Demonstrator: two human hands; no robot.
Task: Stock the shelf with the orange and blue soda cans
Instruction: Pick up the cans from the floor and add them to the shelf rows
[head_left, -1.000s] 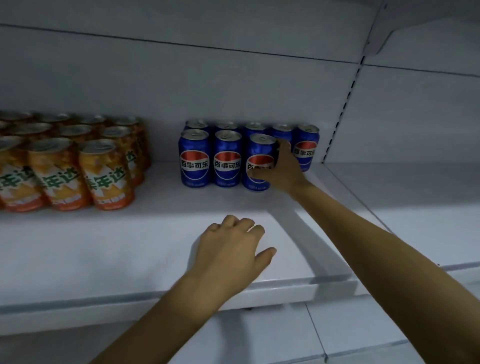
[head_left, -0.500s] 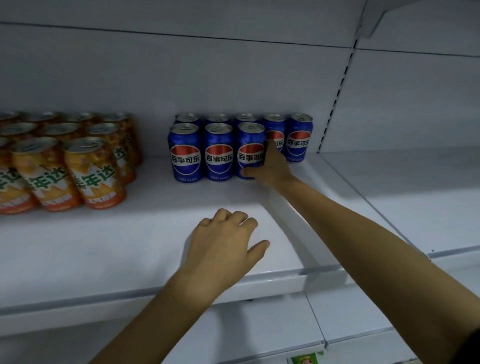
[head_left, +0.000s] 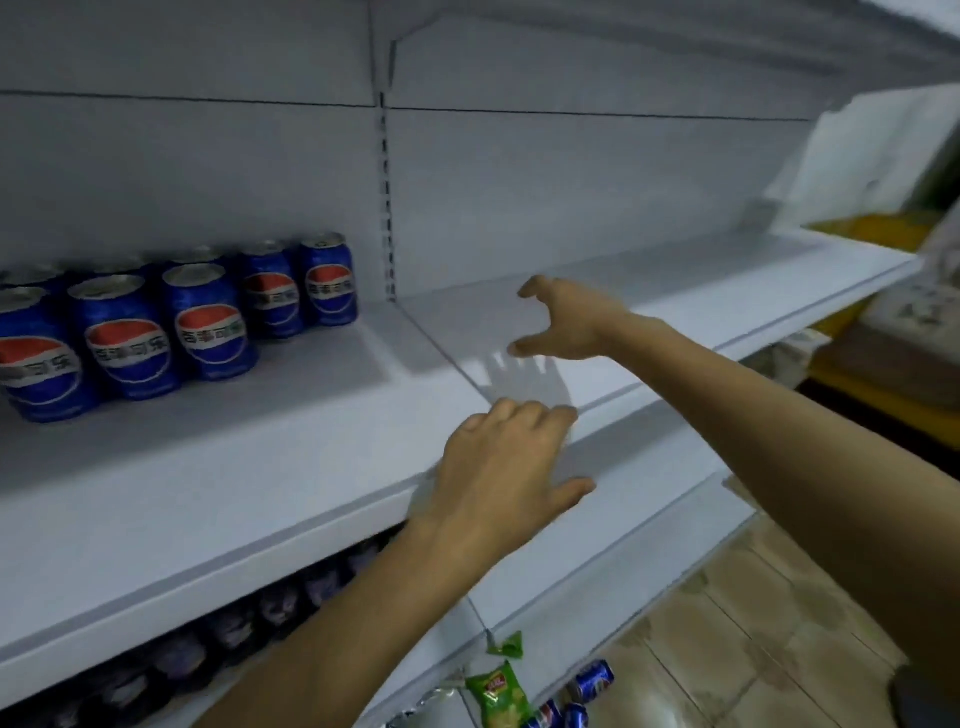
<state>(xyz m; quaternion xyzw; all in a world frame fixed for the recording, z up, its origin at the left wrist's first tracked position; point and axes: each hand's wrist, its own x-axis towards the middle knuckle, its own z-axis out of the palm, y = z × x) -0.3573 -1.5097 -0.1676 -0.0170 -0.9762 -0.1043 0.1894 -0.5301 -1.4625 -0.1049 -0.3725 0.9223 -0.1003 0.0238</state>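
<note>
Several blue soda cans (head_left: 208, 322) stand in two rows at the left of the white shelf (head_left: 218, 467). The orange cans are out of view to the left. My right hand (head_left: 566, 319) hovers over the neighbouring shelf section, away from the cans, fingers curled apart and holding nothing. My left hand (head_left: 506, 470) rests palm down on the shelf's front edge, fingers spread. More blue cans (head_left: 587, 686) lie on the floor at the bottom.
A slotted upright (head_left: 385, 208) divides the two shelf sections. A green snack bag (head_left: 496, 693) lies on the floor by the loose cans. Dark packets (head_left: 234, 618) fill the shelf below. Yellow and white items (head_left: 872, 171) sit at the far right.
My right hand has let go of the front-row blue can and pulled back to the right. The view has swung right, so the orange cans have left the frame.
</note>
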